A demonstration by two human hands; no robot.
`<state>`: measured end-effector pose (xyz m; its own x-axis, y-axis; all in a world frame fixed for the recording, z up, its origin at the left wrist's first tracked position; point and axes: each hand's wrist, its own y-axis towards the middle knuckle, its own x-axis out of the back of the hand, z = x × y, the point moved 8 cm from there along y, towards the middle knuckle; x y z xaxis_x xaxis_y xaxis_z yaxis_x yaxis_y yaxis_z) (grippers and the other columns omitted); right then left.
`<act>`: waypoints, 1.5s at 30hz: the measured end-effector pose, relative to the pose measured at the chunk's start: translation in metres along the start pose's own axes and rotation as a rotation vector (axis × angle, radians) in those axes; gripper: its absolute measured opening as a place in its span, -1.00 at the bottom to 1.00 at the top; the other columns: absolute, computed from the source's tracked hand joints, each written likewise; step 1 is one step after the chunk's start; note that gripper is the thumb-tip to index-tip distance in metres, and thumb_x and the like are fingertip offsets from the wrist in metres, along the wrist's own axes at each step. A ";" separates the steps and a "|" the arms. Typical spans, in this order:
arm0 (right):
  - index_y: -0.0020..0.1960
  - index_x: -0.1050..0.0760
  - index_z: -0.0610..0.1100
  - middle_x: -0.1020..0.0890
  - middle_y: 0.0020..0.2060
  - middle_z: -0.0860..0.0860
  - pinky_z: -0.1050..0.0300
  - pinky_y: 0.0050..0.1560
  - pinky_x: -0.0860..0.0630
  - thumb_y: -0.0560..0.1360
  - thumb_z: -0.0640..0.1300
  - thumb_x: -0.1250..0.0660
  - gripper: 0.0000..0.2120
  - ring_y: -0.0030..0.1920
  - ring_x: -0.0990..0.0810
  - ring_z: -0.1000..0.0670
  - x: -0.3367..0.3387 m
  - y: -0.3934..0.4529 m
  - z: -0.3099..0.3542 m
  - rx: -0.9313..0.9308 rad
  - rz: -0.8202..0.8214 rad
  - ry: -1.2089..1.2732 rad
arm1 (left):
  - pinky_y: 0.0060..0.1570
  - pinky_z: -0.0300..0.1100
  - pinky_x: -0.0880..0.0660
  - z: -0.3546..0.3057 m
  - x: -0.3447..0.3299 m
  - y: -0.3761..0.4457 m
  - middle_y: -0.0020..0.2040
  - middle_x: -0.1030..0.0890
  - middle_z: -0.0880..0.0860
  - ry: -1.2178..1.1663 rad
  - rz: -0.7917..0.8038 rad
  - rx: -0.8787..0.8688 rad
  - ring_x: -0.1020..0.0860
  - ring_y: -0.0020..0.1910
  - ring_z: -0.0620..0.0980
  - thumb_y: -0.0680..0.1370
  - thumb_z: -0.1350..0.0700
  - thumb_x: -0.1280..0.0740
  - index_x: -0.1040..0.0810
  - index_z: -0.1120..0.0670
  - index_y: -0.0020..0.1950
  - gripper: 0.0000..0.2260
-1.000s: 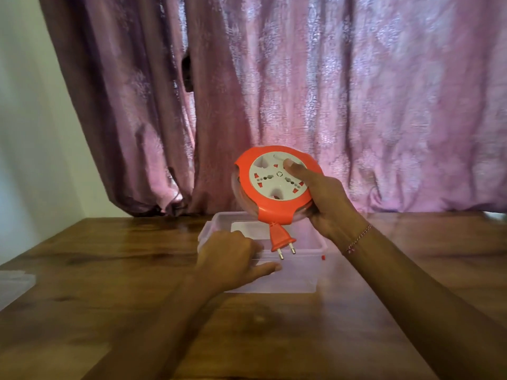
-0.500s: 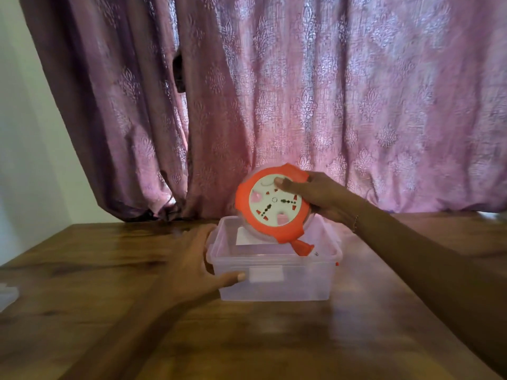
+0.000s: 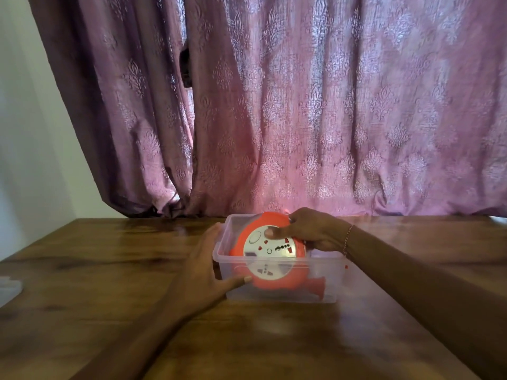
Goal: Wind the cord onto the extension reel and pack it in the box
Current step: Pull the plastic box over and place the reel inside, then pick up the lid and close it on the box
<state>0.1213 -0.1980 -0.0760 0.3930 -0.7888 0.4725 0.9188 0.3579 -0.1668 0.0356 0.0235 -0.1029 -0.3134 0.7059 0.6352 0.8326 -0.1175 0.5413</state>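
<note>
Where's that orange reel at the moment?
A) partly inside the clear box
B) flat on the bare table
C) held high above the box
A: the orange reel sits tilted within the clear box, its lower part showing through the front wall, gripped by the right hand.

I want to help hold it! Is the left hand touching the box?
Touching. The head view shows the left hand flat against the side of the box, thumb on its front.

My one view rides on the head, close behind the left hand (image 3: 203, 267) and right hand (image 3: 312, 231), facing forward and slightly down: table (image 3: 274, 341) under them, curtain (image 3: 301, 105) beyond them.
</note>
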 end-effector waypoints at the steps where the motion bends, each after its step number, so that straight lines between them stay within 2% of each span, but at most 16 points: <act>1: 0.08 -0.63 -0.28 -0.74 -0.10 -0.19 -0.12 -0.04 -0.60 0.16 0.21 -0.61 -0.30 -0.01 -0.69 -0.30 0.001 0.001 -0.003 -0.017 0.004 -0.012 | 0.35 -0.19 -0.43 0.000 0.000 -0.001 0.56 -0.29 -0.32 -0.001 -0.007 0.004 -0.37 0.44 -0.27 0.23 -0.56 -0.47 -0.12 -0.30 0.59 0.04; 5: 0.08 -0.63 -0.26 -0.73 -0.07 -0.21 0.14 -0.32 -0.48 0.35 0.25 -0.50 -0.40 -0.18 -0.53 -0.16 0.002 0.003 -0.013 -0.091 0.040 -0.105 | 0.31 -0.25 -0.39 -0.004 0.002 -0.002 0.54 -0.29 -0.32 0.001 -0.019 0.008 -0.36 0.40 -0.29 0.20 -0.61 -0.41 -0.12 -0.29 0.59 0.05; 10: -0.01 -0.63 -0.11 -0.75 -0.16 -0.06 0.13 -0.19 -0.66 0.38 0.49 -0.26 -0.34 -0.26 -0.68 0.01 0.004 0.003 -0.007 -0.023 -0.045 -0.482 | 0.38 0.00 -0.53 -0.006 0.001 -0.002 0.61 -0.33 -0.16 0.028 0.003 0.036 -0.42 0.44 -0.14 0.25 -0.48 -0.52 -0.13 -0.24 0.61 0.04; 13: -0.15 -0.58 -0.16 -0.68 -0.31 -0.07 0.08 -0.15 -0.66 0.39 0.55 -0.07 -0.22 -0.41 -0.59 0.04 -0.001 -0.001 0.002 -0.009 -0.070 -0.778 | 0.29 -0.17 -0.49 -0.007 0.002 -0.002 0.58 -0.33 -0.22 0.010 0.013 0.055 -0.39 0.38 -0.22 0.25 -0.46 -0.53 -0.14 -0.27 0.59 0.02; 16: -0.17 -0.51 -0.12 -0.59 -0.35 0.01 0.09 -0.23 -0.50 0.48 0.48 -0.10 -0.35 -0.35 -0.53 0.03 0.001 -0.015 0.033 0.078 -0.394 -1.109 | 0.18 -0.38 -0.44 -0.012 0.009 -0.003 0.46 -0.28 -0.39 0.000 0.064 0.052 -0.37 0.37 -0.27 0.21 -0.51 -0.53 -0.10 -0.46 0.50 -0.03; 18: 0.07 -0.46 -0.14 -0.59 -0.14 -0.05 0.05 -0.17 -0.40 0.51 0.41 -0.16 -0.41 -0.18 -0.53 -0.06 -0.010 -0.030 0.069 0.228 -0.649 -1.187 | 0.38 -0.14 -0.47 -0.009 0.022 -0.005 0.58 -0.24 -0.32 0.044 0.084 0.076 -0.31 0.49 -0.21 0.15 -0.57 -0.50 -0.07 -0.46 0.53 0.05; 19: 0.16 -0.42 -0.14 -0.59 -0.03 -0.09 0.00 -0.13 -0.42 0.52 0.37 -0.17 -0.42 -0.08 -0.56 -0.11 -0.021 -0.034 0.086 0.322 -0.681 -1.150 | 0.45 -0.02 -0.43 -0.006 0.032 -0.008 0.64 -0.21 -0.25 0.051 0.072 0.106 -0.28 0.55 -0.17 0.11 -0.58 -0.50 -0.05 -0.40 0.58 0.13; 22: 0.21 -0.37 -0.16 -0.54 0.10 -0.17 -0.08 -0.02 -0.48 0.52 0.35 -0.22 -0.41 0.08 -0.55 -0.22 -0.068 -0.029 0.132 0.537 -0.522 -0.938 | 0.38 -0.23 -0.42 0.008 0.079 -0.018 0.59 -0.35 -0.12 -0.025 -0.007 0.197 -0.37 0.51 -0.15 0.12 -0.43 -0.61 -0.15 -0.16 0.66 0.22; 24: 0.20 -0.38 -0.16 -0.52 0.16 -0.19 -0.11 0.07 -0.50 0.50 0.33 -0.28 -0.42 0.15 -0.51 -0.24 -0.106 -0.018 0.158 0.613 -0.396 -0.852 | 0.36 -0.25 -0.48 0.016 0.116 -0.028 0.48 -0.51 -0.10 0.017 -0.062 0.204 -0.50 0.40 -0.17 0.25 -0.23 -0.68 -0.31 -0.10 0.61 0.01; 27: 0.16 -0.41 -0.14 -0.53 0.18 -0.15 -0.10 0.13 -0.50 0.47 0.28 -0.36 -0.46 0.18 -0.52 -0.19 -0.173 0.003 0.190 0.696 -0.214 -0.739 | 0.18 -0.52 -0.48 0.031 0.176 -0.055 0.21 -0.59 -0.48 0.196 -0.160 0.243 -0.54 0.20 -0.50 0.38 -0.18 -0.62 -0.45 -0.35 0.37 -0.39; 28: 0.19 -0.42 -0.15 -0.53 0.19 -0.15 -0.09 0.14 -0.50 0.47 0.28 -0.37 -0.45 0.18 -0.52 -0.17 -0.197 0.011 0.199 0.709 -0.167 -0.722 | 0.23 -0.49 -0.47 0.043 0.192 -0.067 0.28 -0.56 -0.47 0.262 -0.162 0.315 -0.52 0.27 -0.47 0.38 -0.28 -0.57 -0.41 -0.31 0.41 -0.36; 30: 0.23 -0.43 -0.14 -0.53 0.22 -0.14 -0.04 0.15 -0.49 0.46 0.27 -0.38 -0.43 0.19 -0.52 -0.15 -0.242 0.026 0.216 0.721 -0.096 -0.711 | 0.48 -0.09 -0.42 0.081 0.221 -0.095 0.55 -0.45 -0.08 0.391 -0.112 0.573 -0.46 0.49 -0.05 0.30 -0.53 -0.38 -0.31 -0.09 0.58 -0.05; 32: 0.25 -0.45 -0.12 -0.54 0.25 -0.14 0.02 0.12 -0.47 0.45 0.29 -0.37 -0.42 0.20 -0.52 -0.13 -0.287 0.039 0.229 0.736 -0.031 -0.696 | 0.48 0.09 -0.42 0.110 0.256 -0.130 0.57 -0.40 0.11 0.472 -0.171 0.754 -0.45 0.49 0.16 0.32 -0.54 -0.34 -0.28 0.03 0.61 0.02; 37: 0.06 -0.49 0.02 -0.61 0.19 -0.05 0.21 -0.14 -0.33 0.45 0.26 -0.36 -0.64 0.02 -0.50 -0.01 -0.394 0.070 0.252 0.769 0.141 -0.590 | 0.38 0.14 -0.49 0.149 0.323 -0.209 0.46 -0.49 0.19 0.692 -0.233 1.028 -0.50 0.39 0.23 0.43 -0.48 -0.36 -0.35 0.12 0.51 -0.12; 40: 0.33 -0.44 -0.11 -0.53 0.30 -0.08 0.13 0.06 -0.38 0.47 0.31 -0.34 -0.37 0.25 -0.49 -0.09 -0.452 0.090 0.260 0.756 0.191 -0.600 | 0.39 0.20 -0.47 0.170 0.347 -0.244 0.43 -0.48 0.23 0.716 -0.220 1.214 -0.48 0.39 0.27 0.39 -0.50 -0.38 -0.36 0.13 0.47 -0.09; 45: 0.49 -0.27 -0.12 -0.41 0.44 -0.12 -0.01 0.26 -0.43 0.50 0.34 -0.27 -0.26 0.35 -0.45 -0.14 -0.513 0.117 0.268 0.719 0.236 -0.628 | 0.38 0.13 -0.51 0.202 0.361 -0.273 0.46 -0.49 0.24 0.592 -0.267 1.332 -0.50 0.41 0.25 0.40 -0.46 -0.42 -0.37 0.22 0.51 -0.05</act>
<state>0.0169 0.3829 -0.1057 0.2812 -0.3237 0.9034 0.4957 0.8551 0.1520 -0.2126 0.4517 -0.1323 -0.3846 0.1843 0.9045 0.4156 0.9095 -0.0087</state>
